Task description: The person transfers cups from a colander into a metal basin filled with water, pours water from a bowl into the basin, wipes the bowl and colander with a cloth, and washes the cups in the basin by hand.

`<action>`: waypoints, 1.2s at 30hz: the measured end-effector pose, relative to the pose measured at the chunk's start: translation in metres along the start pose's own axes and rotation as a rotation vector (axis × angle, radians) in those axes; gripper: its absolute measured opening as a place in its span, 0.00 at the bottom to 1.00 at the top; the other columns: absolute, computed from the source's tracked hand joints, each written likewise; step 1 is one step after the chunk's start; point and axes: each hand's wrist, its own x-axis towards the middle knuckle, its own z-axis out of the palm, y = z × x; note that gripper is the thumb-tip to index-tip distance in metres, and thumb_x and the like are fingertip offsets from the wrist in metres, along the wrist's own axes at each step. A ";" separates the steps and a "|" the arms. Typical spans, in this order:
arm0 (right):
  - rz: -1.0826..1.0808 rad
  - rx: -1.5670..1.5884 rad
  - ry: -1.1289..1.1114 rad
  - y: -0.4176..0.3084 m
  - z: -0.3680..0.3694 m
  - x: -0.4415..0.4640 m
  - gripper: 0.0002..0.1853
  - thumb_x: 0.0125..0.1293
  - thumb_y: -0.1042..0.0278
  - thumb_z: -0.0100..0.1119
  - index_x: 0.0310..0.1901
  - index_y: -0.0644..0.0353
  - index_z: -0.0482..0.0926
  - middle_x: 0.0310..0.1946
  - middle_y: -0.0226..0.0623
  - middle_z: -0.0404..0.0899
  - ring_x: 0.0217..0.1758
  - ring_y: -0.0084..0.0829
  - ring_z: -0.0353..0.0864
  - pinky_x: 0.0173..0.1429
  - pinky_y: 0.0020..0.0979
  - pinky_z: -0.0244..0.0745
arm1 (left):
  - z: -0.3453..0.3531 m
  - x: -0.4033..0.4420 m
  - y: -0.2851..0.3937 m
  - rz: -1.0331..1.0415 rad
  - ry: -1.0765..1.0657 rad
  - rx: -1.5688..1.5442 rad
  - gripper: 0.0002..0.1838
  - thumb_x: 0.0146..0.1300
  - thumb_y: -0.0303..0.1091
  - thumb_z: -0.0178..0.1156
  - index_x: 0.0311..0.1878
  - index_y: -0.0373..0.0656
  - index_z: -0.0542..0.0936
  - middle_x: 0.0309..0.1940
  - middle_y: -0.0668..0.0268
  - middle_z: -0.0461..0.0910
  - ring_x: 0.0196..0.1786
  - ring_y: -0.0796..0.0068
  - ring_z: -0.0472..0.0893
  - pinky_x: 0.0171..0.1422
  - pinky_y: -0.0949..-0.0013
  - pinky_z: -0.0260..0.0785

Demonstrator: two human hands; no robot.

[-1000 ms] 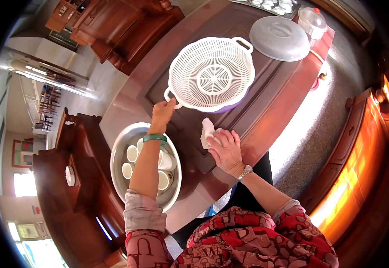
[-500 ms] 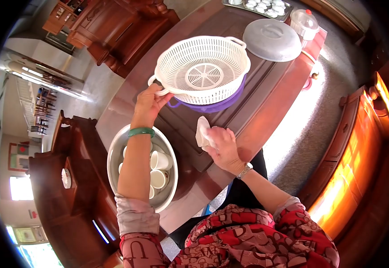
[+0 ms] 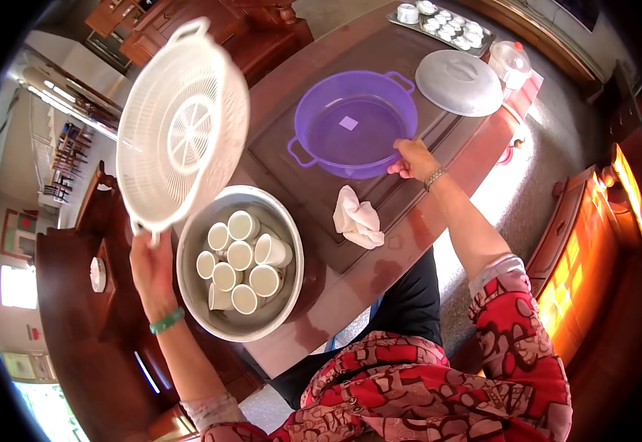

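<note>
My left hand (image 3: 152,269) grips the handle of a white plastic colander (image 3: 144,140), tilted up over the table's left edge and slightly blurred. My right hand (image 3: 414,159) pinches the near right rim of a purple basin (image 3: 310,136) with two loop handles and a pale label on its floor. Between that basin and my body lies a crumpled white cloth (image 3: 358,218), touched by neither hand. Below the colander, a large metal bowl (image 3: 296,269) holds several white cups (image 3: 240,255), their mouths facing up or sideways.
Farther along the wooden table (image 3: 321,291) lies a round grey lid (image 3: 459,82). Beside it stand a clear container with a red knob (image 3: 510,62) and a tray (image 3: 492,43) of small white cups. A carved wooden bench (image 3: 262,33) is beyond the far side.
My left hand has lifted the colander out of the purple basin and swung it left. My right hand has let go of the cloth and moved to the basin's rim.
</note>
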 end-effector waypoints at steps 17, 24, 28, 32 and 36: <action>-0.649 -0.391 0.149 -0.063 0.105 -0.119 0.27 0.61 0.71 0.43 0.62 0.67 0.57 0.37 0.45 0.77 0.18 0.29 0.76 0.17 0.27 0.71 | -0.157 -0.169 0.020 0.166 0.319 0.238 0.11 0.52 0.15 0.51 0.37 0.40 0.74 0.39 0.64 0.78 0.45 0.69 0.80 0.53 0.63 0.77; -1.141 -0.590 0.211 -0.040 0.159 -0.111 0.29 0.58 0.72 0.46 0.64 0.65 0.57 0.25 0.52 0.78 0.25 0.45 0.80 0.32 0.42 0.75 | -0.164 -0.206 0.020 0.262 0.406 0.243 0.12 0.57 0.18 0.51 0.44 0.39 0.74 0.41 0.64 0.78 0.45 0.70 0.79 0.54 0.63 0.76; -1.260 -0.794 0.266 -0.038 0.189 -0.142 0.30 0.58 0.69 0.48 0.64 0.64 0.57 0.20 0.51 0.77 0.24 0.50 0.78 0.34 0.47 0.73 | -0.178 -0.223 0.021 0.323 0.423 0.187 0.08 0.58 0.19 0.51 0.40 0.39 0.73 0.42 0.62 0.78 0.45 0.69 0.79 0.55 0.62 0.75; -1.324 -0.886 0.253 -0.032 0.205 -0.153 0.31 0.59 0.68 0.50 0.64 0.64 0.57 0.18 0.47 0.76 0.20 0.49 0.76 0.29 0.47 0.71 | -0.196 -0.232 0.020 0.316 0.426 0.141 0.06 0.55 0.17 0.52 0.34 0.39 0.72 0.40 0.61 0.78 0.45 0.68 0.79 0.55 0.61 0.75; -1.438 -0.870 0.264 -0.029 0.215 -0.156 0.32 0.57 0.70 0.51 0.65 0.64 0.57 0.16 0.47 0.75 0.18 0.49 0.75 0.27 0.47 0.71 | -0.184 -0.235 0.017 0.317 0.504 0.094 0.06 0.54 0.16 0.53 0.32 0.39 0.72 0.39 0.61 0.78 0.47 0.66 0.79 0.56 0.60 0.76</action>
